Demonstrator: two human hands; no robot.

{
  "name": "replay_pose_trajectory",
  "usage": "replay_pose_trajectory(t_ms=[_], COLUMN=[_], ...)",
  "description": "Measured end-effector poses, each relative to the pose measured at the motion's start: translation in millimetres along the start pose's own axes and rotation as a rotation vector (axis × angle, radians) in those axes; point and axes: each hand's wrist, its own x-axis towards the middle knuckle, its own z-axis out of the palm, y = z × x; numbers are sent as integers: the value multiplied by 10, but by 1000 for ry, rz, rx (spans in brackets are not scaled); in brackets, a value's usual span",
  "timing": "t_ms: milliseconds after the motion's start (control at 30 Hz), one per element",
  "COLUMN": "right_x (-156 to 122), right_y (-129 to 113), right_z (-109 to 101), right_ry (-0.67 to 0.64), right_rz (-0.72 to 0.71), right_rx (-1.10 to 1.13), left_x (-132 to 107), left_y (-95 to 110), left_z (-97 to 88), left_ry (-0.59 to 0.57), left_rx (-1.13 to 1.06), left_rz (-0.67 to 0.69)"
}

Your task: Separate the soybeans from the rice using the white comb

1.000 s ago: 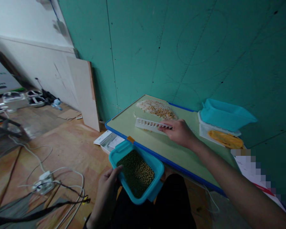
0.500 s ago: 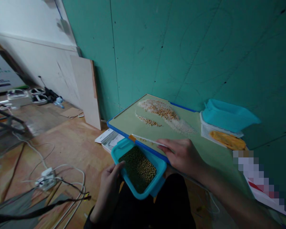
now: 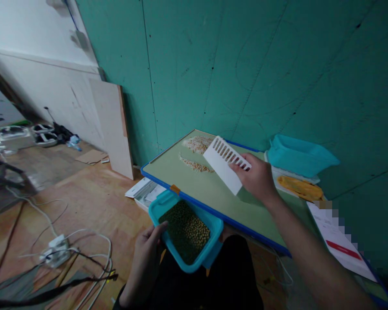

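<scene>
My left hand [image 3: 145,252] grips the near-left side of a blue plastic container [image 3: 216,232], thumb over its rim, the other fingers partly hidden. Inside lie dark green beans [image 3: 176,230] and yellow soybeans [image 3: 198,228] side by side. The container sits low against the table's front edge. My right hand [image 3: 257,178] is closed around a white slotted plastic piece [image 3: 224,172], tilted over the green tabletop [image 3: 168,170]. Beyond that piece is a heap of rice and soybeans [image 3: 195,144], partly hidden. A thin streak of rice and soybeans [image 3: 197,166] lies nearer.
A light blue bin [image 3: 300,157] and a yellow cloth-like item [image 3: 300,188] rest at the table's right back. White papers [image 3: 342,241] lie on the right. A teal wall [image 3: 187,64] backs the table. Cables and a power strip [image 3: 56,249] lie on the floor at left.
My right hand has lifted the white slotted piece from the table's front edge and moved it away from me, over the tabletop. My left hand and the container stay almost in place.
</scene>
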Motion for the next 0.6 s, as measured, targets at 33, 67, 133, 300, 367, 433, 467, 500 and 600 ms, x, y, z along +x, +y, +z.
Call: replay_pose_trajectory(t_ms=[33,67,133,300,367,433,467,500,600], right_x=[68,112,127,0,-18,-12,-6,-1,0], right_y=[98,184,307,377,367,356,351,347,342], right_z=[29,56,102,138,134,132,132,134,144], right_ry=[31,52,70,43,42,42,38,31,5], right_rz=[46,93,168,184,182,183,181,178,167], right_rx=[28,57,95,49,46,66,79,93,139], left_x=[-11,-24,-56,-116,-121,-125,-128,-132,-140], left_y=[-2,-3,0,-14,-31,-40,-39,-35,-12], left_z=[-5,-11,-20,-44,-60,-78,-85,-92,-107], left_ry=[-16,-34,-49,-60,-50,-40,-41,-45,-70], left_rx=[-22,-54,-76,-52,-55,-58,-56,-54,-50], left_rz=[-21,-50,-80,-71,-69,-65,-61,-55,-43])
